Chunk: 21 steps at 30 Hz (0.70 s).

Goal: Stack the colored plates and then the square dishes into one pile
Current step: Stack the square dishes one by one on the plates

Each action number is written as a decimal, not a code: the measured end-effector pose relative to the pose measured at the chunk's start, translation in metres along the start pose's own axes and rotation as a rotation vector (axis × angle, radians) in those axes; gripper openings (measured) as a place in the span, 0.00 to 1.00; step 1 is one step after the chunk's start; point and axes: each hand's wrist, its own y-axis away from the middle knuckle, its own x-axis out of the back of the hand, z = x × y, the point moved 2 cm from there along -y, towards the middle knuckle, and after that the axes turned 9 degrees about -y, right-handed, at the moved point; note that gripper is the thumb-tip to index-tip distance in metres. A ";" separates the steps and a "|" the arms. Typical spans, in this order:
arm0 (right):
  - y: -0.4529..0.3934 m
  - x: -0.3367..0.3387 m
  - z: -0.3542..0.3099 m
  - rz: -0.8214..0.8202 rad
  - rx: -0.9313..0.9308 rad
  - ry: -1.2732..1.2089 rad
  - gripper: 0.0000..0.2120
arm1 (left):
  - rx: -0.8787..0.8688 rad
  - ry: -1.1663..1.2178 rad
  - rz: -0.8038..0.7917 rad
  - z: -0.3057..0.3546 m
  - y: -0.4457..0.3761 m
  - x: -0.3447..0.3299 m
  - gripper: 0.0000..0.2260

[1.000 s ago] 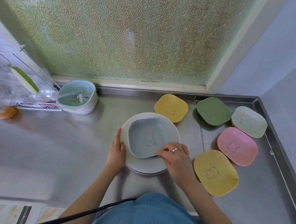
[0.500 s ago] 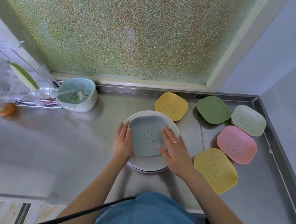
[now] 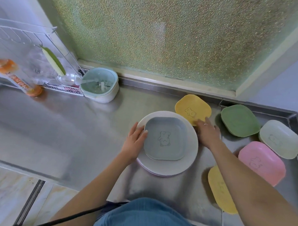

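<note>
A pile of round plates, white on top, stands on the steel counter. A grey-blue square dish with a bear print lies on that pile. My left hand rests flat against the dish's left rim, fingers apart. My right hand reaches to the right of the pile, its fingertips touching the near edge of a yellow square dish behind the plates. A green dish, a pale white dish, a pink dish and a second yellow dish lie to the right.
A mint strainer bowl stands at the back left beside a wire rack and an orange bottle. A frosted window runs behind the counter. The counter's raised rim borders the right side.
My right hand has left the grey-blue dish and moved right and back to the yellow dish behind the pile. My left hand stays at the dish's left rim. The camera has shifted.
</note>
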 end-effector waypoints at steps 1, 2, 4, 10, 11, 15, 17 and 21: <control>0.000 -0.004 -0.001 0.026 0.000 0.022 0.15 | 0.000 0.002 -0.001 -0.001 0.000 0.000 0.10; 0.003 -0.004 -0.004 0.091 0.008 0.028 0.12 | 0.004 0.012 0.001 0.000 0.001 0.000 0.08; 0.011 0.001 -0.011 0.230 0.026 0.004 0.08 | 0.008 0.046 0.022 0.002 0.001 -0.001 0.07; 0.022 0.014 0.003 0.423 0.074 -0.409 0.10 | 0.022 0.057 0.058 0.001 0.001 -0.003 0.12; 0.028 0.019 0.003 0.448 0.112 -0.470 0.09 | 0.028 0.049 0.068 0.001 0.000 -0.003 0.14; 0.066 0.036 -0.018 0.543 0.401 -0.454 0.08 | 0.043 0.115 0.120 0.011 -0.001 -0.001 0.16; 0.085 0.030 -0.027 0.559 0.637 -0.373 0.07 | 0.054 0.140 0.143 0.016 -0.006 0.002 0.17; 0.113 0.014 -0.035 0.426 0.885 -0.331 0.11 | 0.043 0.263 0.120 0.034 -0.015 0.004 0.18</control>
